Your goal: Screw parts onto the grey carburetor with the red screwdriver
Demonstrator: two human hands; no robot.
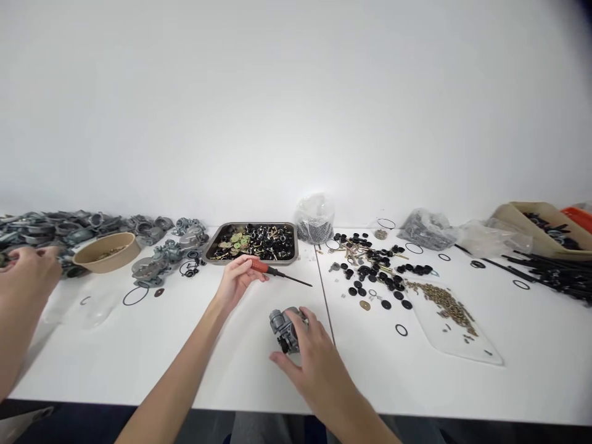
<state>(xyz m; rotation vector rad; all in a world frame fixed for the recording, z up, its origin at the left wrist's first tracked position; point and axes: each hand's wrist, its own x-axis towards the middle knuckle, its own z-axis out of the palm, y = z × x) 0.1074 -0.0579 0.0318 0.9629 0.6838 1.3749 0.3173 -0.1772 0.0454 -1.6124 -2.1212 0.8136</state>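
One screwdriver, one gray metal part under a hand, one metal tray, one brown bowl, three hands in all (the far-left one is a co-worker's), and three clear bags along the wall.

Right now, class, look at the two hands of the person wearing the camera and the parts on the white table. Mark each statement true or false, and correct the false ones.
1. The left hand holds a red-handled screwdriver. True.
2. The right hand rests on a grey metal part. True.
3. The metal tray holds only paper. False: it holds small black and green parts.
4. The brown bowl stands to the right of the tray. False: it stands to its left.
5. Another person's hand shows at the left edge. True.
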